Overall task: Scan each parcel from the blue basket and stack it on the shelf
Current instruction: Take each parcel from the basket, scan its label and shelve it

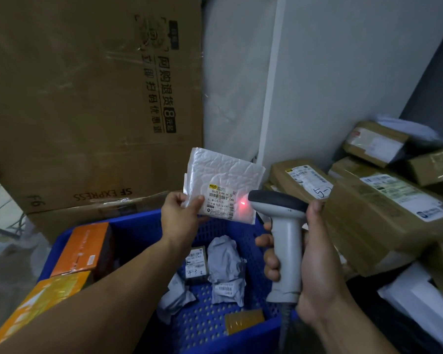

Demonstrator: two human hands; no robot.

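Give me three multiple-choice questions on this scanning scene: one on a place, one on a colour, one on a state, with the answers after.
1. Where does the scanner's red dot fall?
A) the wall
B) the white parcel
C) a brown carton

2. What colour is the box at the basket's far left corner?
A) orange
B) green
C) black

3. What is the left hand doing?
A) resting open
B) gripping the scanner
C) holding the parcel

Answers:
1 B, the dot glows just right of the parcel's label.
2 A, its visible faces are orange.
3 C, thumb and fingers pinch the parcel's lower left corner.
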